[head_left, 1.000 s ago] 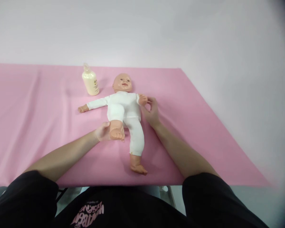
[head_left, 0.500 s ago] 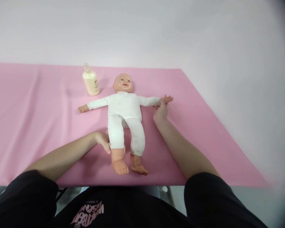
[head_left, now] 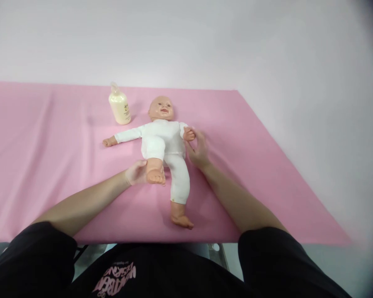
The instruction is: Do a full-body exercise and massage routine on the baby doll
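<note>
Lying on its back on the pink cloth that covers the worktop, the doll in its white suit has its head toward the far wall and its feet toward the person. The left hand is wrapped around the ankle of one leg, just behind the bare foot, and holds that leg bent up so the knee points toward the doll's belly and the sole faces the camera. The other leg lies straight on the cloth, its bare foot near the front edge. The right hand is closed lightly on the doll's small hand, with that arm folded in against the doll's side; the fingers curl around it, though how firmly they press cannot be told. The doll's other arm lies stretched out flat on the cloth, well clear of both hands. A cream lotion bottle with a pump top stands upright on the cloth near the doll's head, beside the outstretched arm and apart from it. Both of the person's forearms reach in from the bottom of the view, bare below black sleeves, with the doll between them
</note>
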Available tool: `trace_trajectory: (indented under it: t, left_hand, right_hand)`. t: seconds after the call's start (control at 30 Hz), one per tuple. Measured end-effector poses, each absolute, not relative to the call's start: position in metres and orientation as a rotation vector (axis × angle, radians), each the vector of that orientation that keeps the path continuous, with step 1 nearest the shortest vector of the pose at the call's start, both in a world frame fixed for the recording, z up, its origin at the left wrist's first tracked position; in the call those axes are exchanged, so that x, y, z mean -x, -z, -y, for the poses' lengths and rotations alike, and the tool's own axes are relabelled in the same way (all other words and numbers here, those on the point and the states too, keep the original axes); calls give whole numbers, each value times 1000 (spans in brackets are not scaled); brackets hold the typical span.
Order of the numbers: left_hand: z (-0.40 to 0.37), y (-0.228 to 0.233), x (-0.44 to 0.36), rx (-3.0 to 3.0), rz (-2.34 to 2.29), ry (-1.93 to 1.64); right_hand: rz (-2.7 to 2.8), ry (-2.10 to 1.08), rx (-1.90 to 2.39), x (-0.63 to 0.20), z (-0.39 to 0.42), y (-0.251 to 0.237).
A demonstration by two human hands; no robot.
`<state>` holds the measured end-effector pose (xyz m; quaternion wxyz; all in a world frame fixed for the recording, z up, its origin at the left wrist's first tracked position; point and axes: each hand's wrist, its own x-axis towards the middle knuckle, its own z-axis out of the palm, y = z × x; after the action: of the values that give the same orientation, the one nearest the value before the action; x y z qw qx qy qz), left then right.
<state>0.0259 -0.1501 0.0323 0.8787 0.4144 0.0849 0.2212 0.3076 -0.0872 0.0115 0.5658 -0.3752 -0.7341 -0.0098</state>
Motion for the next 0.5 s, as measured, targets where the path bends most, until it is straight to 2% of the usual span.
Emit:
trace_trajectory:
  t: [0.2, 0.37, 0.5]
  left_hand:
    - [154, -42, -33, -804, -238, -592]
    - [153, -41, -32, -801, -214, -548]
    - [149, -26, -23, -840, -167, -402]
  right_hand:
    - [2078, 206, 707, -300, 94, -25]
    - [2116, 63, 772, -299, 95, -26]
    - [1872, -104, 885, -302, 93, -22]
